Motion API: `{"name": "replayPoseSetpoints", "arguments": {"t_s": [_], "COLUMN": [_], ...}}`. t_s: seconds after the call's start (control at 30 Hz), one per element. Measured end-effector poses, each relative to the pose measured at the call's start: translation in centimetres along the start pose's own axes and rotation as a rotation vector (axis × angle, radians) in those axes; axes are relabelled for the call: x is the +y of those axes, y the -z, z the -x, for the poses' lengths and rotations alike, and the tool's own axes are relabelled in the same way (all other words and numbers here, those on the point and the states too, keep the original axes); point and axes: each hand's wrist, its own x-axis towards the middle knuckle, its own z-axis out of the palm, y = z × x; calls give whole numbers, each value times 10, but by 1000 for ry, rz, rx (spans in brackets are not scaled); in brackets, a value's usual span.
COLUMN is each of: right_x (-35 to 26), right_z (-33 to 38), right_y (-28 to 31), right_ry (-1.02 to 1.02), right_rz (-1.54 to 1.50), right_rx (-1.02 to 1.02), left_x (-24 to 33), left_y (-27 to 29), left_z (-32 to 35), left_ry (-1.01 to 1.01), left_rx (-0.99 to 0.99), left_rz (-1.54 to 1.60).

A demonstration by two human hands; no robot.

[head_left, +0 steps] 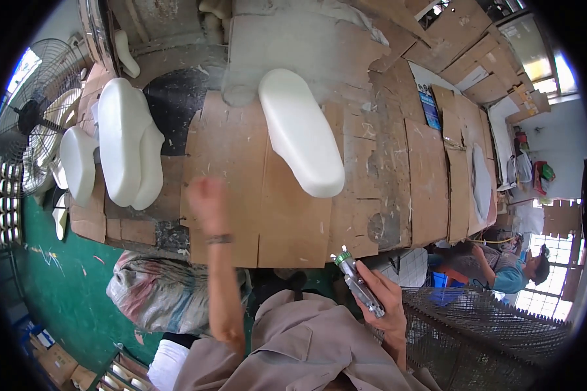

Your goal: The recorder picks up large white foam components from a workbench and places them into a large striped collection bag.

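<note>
My right hand [386, 296] is wrapped round a metal spray gun [362, 287] with a green ring near its nozzle, held at the table's front edge. Over the cardboard to the left, my left hand [207, 201] is blurred by motion, so its fingers cannot be made out; a dark band circles the wrist. A long, white moulded piece with rounded ends [301, 133] lies slanted on the cardboard-covered table [231, 140]. Neither hand touches it. Similar white pieces [119, 143] lie close together at the table's left end, with a shorter one [78, 166] beside them.
A wire-caged fan [36, 117] stands at the far left. Below the table's front edge lies a bulging woven sack [166, 293]. Dark mesh racking [482, 339] is at the lower right. Farther right, another person [509, 277] in a teal top is near the windows.
</note>
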Motion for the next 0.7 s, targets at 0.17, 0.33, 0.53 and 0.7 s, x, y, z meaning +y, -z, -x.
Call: {"name": "replayPoseSetpoints", "arguments": {"t_s": [0.17,0.33,0.53,0.7], "right_x": [3,2,15,23], "right_z": [24,64,110,126], "right_y": [8,28,41,48], "right_ry": [-33,-73,-133,-87], "right_rz": [12,67,1,24], "right_rx": [91,196,238,237], "left_x": [66,31,-2,-6], "left_y": [-219,-205,-134,-125], "left_z": [106,141,199,209], "left_ry": [527,489,531,523], "left_rx": [-436,-501,-573,-557], "left_rz": [582,525,367,416]}}
